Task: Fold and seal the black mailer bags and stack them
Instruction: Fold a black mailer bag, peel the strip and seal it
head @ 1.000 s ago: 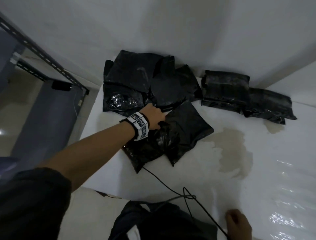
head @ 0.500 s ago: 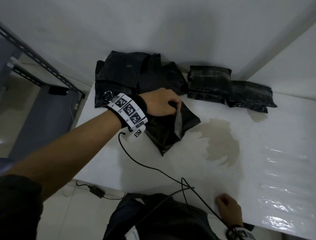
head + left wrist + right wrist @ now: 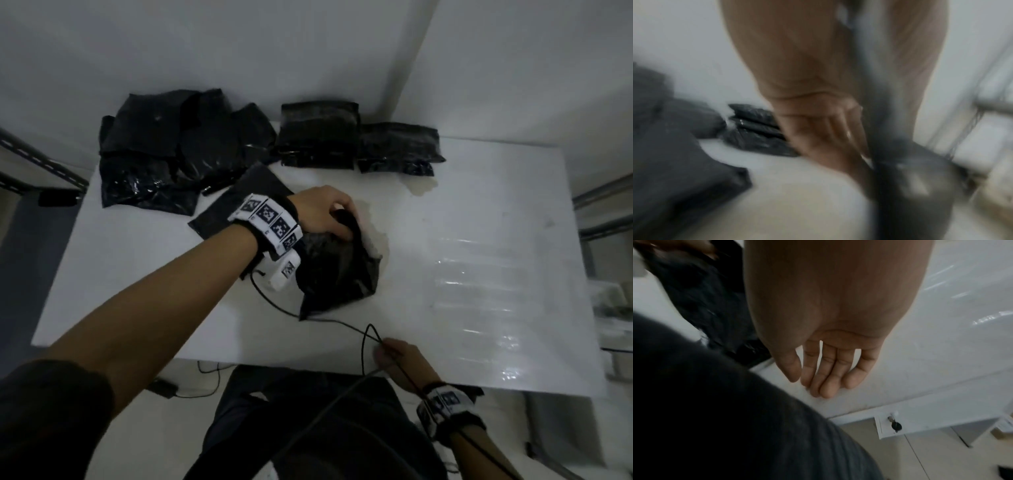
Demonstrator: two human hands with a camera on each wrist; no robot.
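Right hand (image 3: 399,356) is lying relaxed and uncurled at the near edge of the worktop (image 3: 479,274), fingers (image 3: 826,378) touching its surface and holding nothing. Left hand (image 3: 323,214) is gripping the bunched top of 1 black mailer bag (image 3: 339,274) mid-worktop, seemingly raised off the surface. Loose bags (image 3: 171,150) are lying at the far left corner, and 2 folded stacks (image 3: 356,137) are sitting along the far edge.

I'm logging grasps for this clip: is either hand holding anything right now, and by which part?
The left hand grips a black mailer bag by its bunched top edge. The right hand holds nothing.
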